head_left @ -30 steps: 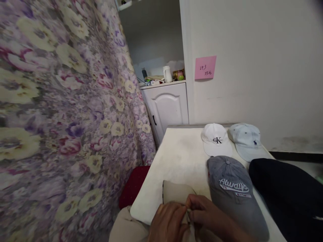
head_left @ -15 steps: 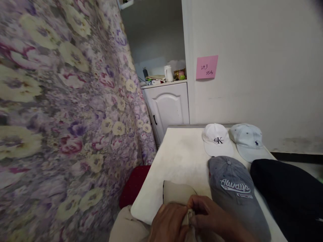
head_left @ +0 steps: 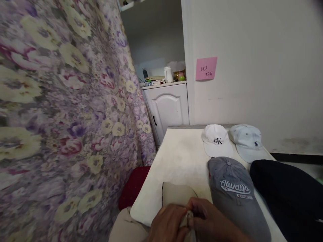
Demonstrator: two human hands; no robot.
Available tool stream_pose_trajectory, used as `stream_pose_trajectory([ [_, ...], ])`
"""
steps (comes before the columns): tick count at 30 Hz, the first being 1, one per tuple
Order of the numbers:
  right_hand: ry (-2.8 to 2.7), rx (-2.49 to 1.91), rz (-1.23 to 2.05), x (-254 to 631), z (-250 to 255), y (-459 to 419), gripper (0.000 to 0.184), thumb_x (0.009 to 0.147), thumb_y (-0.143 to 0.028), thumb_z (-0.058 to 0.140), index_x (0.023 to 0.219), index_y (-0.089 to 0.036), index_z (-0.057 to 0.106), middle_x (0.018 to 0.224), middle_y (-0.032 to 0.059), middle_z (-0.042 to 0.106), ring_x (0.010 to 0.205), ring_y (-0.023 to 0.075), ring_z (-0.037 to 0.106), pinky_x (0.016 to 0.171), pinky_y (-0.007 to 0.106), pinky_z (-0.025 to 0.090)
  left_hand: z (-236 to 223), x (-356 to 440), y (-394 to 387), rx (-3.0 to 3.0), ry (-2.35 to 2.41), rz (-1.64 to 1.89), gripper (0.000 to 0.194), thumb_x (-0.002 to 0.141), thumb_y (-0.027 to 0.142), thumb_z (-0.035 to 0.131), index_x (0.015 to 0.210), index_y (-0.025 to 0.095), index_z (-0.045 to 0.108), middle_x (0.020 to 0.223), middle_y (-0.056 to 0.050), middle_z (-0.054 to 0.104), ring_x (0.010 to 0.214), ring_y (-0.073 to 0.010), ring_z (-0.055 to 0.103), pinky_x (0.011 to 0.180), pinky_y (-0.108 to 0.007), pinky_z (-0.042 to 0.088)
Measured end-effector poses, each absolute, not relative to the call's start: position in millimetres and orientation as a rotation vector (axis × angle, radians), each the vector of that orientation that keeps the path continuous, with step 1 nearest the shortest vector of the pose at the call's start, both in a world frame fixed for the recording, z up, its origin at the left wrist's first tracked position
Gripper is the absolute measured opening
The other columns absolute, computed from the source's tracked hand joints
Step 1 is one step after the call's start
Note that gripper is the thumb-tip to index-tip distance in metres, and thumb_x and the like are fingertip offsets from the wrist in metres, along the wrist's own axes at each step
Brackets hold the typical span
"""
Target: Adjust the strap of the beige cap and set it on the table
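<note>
A beige cap [head_left: 178,194] rests at the near edge of the white table [head_left: 174,161], its far end pointing away from me. My left hand [head_left: 168,223] is closed on the cap's near part from the left. From the right, the fingers of my right hand [head_left: 208,218] pinch the cap's strap [head_left: 188,215], where a small metal buckle shows between the two hands. Most of the cap's near side is hidden under my hands. Just right of my right hand lies a grey cap [head_left: 236,188] with white "Always" lettering.
Behind the grey cap sit a white cap [head_left: 217,141] and a pale blue cap [head_left: 247,141]. A black cap [head_left: 285,191] lies at the right. A red seat [head_left: 132,185] stands left of the table, beside a floral curtain [head_left: 75,117]. A wall rises behind, with a pink note [head_left: 206,68].
Both hands stay at the strap, with only slight finger movement around the buckle. The view has shifted a little; the caps on the table keep their places.
</note>
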State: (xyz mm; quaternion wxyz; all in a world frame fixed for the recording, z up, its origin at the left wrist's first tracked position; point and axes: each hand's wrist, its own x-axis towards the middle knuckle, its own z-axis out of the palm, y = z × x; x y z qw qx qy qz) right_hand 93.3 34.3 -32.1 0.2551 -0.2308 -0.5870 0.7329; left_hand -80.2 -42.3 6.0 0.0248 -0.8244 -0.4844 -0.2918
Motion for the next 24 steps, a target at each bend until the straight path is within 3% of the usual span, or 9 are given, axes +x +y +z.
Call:
stream_pose_trajectory([
  [8,-1.608,-0.620,2.009,97.2,-21.3,37.9,0.018,0.068,-0.028,0.068,0.074,-0.020,0.054,0.066,-0.0065,0.048,0.062,0.0120,0.042,0.058,0.027,0.030,14.6,-81.8,-40.2,-2.614,-1.497,-0.843,0.022,0.096,0.034,0.058,0.115,0.024,0.054,0.093,-0.003,0.077,0.080,-0.0195,0.074,0.070,-0.029,0.061],
  [12,-1.613,-0.702,1.920,93.3,-28.6,33.3,0.017,0.073,-0.026,0.067,0.071,-0.020,0.052,0.067,-0.0061,0.048,0.065,0.0124,0.041,0.059,0.027,0.029,10.9,-81.0,-39.7,-2.613,-1.499,-0.835,0.028,0.092,0.025,0.063,0.118,0.024,0.054,0.099,-0.003,0.078,0.085,-0.0196,0.075,0.074,-0.028,0.060],
  [17,-1.582,-0.632,1.947,94.7,-35.8,34.6,0.024,0.074,-0.037,0.069,0.075,-0.020,0.052,0.067,-0.0055,0.049,0.064,0.0127,0.042,0.060,0.028,0.031,11.6,-82.8,-41.8,-2.614,-1.578,-0.773,0.041,0.083,0.014,0.066,0.121,0.026,0.053,0.104,-0.002,0.077,0.090,-0.0194,0.074,0.079,-0.028,0.058],
  [24,-1.527,-0.572,2.037,96.7,-33.5,36.4,0.024,0.075,-0.038,0.067,0.074,-0.020,0.051,0.064,-0.0066,0.046,0.059,0.0112,0.037,0.055,0.026,0.027,11.7,-78.2,-40.1,-2.715,-1.654,-0.667,0.042,0.076,0.008,0.068,0.113,0.024,0.056,0.102,-0.002,0.076,0.089,-0.0201,0.073,0.079,-0.032,0.059],
])
